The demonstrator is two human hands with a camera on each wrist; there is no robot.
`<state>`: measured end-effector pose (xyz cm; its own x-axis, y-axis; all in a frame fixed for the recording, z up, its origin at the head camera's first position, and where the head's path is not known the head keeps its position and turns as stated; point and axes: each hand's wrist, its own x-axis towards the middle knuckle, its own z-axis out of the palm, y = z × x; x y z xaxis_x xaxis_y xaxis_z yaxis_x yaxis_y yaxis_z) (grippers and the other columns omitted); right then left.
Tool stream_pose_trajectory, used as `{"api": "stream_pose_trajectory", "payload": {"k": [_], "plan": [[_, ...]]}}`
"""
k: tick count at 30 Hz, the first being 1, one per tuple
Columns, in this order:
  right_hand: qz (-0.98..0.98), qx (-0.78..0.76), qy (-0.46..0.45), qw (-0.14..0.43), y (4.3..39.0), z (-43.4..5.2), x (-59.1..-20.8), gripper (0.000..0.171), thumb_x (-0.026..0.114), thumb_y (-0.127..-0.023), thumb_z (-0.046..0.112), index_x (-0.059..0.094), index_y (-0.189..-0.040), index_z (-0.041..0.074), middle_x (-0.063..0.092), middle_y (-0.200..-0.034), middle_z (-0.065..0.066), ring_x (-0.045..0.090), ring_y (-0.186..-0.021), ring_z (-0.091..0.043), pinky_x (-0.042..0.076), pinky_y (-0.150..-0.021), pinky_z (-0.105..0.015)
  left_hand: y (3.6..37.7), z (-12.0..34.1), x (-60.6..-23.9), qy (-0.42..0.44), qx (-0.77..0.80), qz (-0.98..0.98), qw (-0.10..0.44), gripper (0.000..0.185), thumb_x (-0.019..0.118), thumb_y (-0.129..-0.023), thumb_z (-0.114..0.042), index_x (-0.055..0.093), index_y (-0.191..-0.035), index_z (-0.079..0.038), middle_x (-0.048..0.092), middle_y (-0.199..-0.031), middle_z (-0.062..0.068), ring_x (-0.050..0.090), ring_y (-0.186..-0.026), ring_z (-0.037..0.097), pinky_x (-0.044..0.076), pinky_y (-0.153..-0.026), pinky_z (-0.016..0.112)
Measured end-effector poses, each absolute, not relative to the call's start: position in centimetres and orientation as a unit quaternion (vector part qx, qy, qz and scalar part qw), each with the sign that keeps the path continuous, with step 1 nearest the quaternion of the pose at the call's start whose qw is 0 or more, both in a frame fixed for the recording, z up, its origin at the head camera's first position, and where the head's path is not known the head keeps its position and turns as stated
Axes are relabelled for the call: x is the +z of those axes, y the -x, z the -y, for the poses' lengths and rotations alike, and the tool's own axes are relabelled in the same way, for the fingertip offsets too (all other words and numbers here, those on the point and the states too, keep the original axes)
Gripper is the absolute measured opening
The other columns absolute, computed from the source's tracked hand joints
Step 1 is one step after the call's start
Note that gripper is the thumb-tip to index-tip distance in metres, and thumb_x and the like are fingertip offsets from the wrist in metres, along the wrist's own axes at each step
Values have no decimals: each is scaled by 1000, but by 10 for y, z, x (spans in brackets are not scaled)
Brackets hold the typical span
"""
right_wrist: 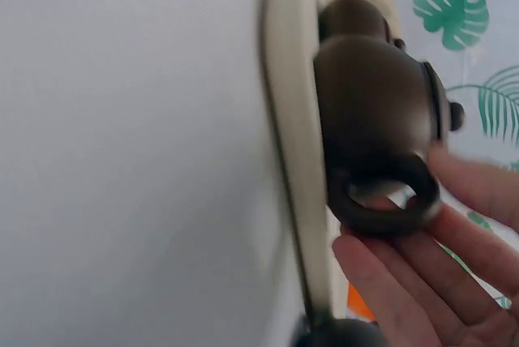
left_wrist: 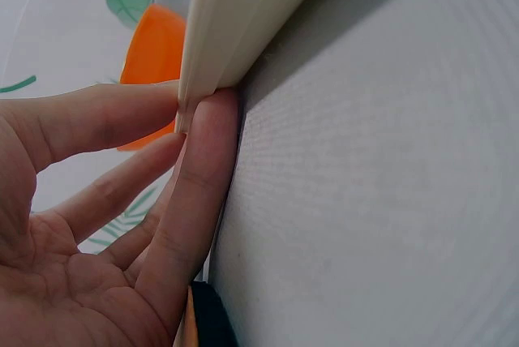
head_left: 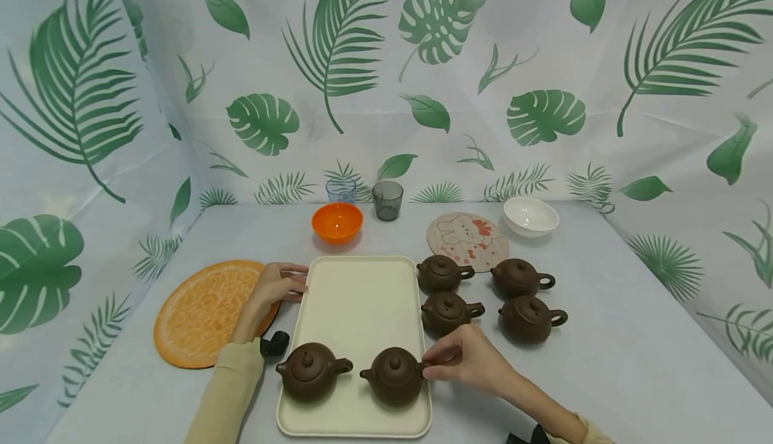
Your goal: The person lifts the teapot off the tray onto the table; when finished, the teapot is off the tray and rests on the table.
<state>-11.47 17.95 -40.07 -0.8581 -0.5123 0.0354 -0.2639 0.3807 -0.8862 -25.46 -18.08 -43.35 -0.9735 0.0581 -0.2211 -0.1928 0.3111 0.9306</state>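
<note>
A cream tray (head_left: 361, 310) lies lengthwise in front of me. Two dark brown teapots (head_left: 308, 372) sit side by side on its near end. At the tray's left edge, my left hand (head_left: 274, 290) pinches the rim between its fingertips, as the left wrist view shows. My right hand (head_left: 474, 361) holds the handle of the right-hand teapot (head_left: 395, 377), whose spout points left. In the right wrist view, the fingers sit around the looped handle (right_wrist: 393, 216), with the teapot's body upright close over the tray.
Several more brown teapots (head_left: 524, 318) stand right of the tray. A round orange mat (head_left: 199, 316) lies on the left, a rabbit-print mat (head_left: 465, 236) behind the teapots. An orange bowl (head_left: 337, 224), a blue glass (head_left: 341, 190), a grey glass (head_left: 387, 200) and a white bowl (head_left: 531, 216) line the back.
</note>
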Motion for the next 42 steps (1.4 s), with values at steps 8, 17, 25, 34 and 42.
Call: {"api": "stream_pose_trajectory", "payload": {"k": [8,17,25,34,42], "plan": [[-823,-501,255,85,111,-176,-409,17,78,-79,16,77,-88,2,74,-83,-5,68,-74,-5,58,-65,-23,256,181,-435,45,588,-800,110,44,69,-78,4,60,-120,10,66,-97,19,66,-69,15,59,-63,29],[-816,-498,291,47,112,-178,-412,17,78,-79,13,77,-87,-2,74,-81,-8,68,-74,-3,58,-60,-24,256,180,-435,46,588,-800,112,44,69,-78,4,60,-120,9,67,-97,19,66,-68,15,59,-63,29],[-799,-516,307,42,109,-210,-404,14,76,-80,8,76,-89,-3,74,-82,-9,68,-75,-4,58,-58,-27,256,181,-435,43,585,-802,112,46,68,-78,3,58,-122,10,67,-96,19,66,-67,15,59,-63,29],[-808,-509,290,51,105,-270,-388,13,71,-82,1,74,-93,-5,74,-86,-7,70,-76,-9,59,-60,-30,253,181,-435,48,587,-801,110,45,68,-79,4,57,-122,10,67,-96,19,66,-68,16,59,-63,30],[-809,-517,274,61,93,-334,-388,20,64,-83,-11,75,-97,-2,75,-91,-1,71,-80,-11,59,-64,-28,253,180,-433,39,586,-802,109,45,67,-79,5,57,-122,11,67,-96,20,66,-68,15,59,-63,29]]}}
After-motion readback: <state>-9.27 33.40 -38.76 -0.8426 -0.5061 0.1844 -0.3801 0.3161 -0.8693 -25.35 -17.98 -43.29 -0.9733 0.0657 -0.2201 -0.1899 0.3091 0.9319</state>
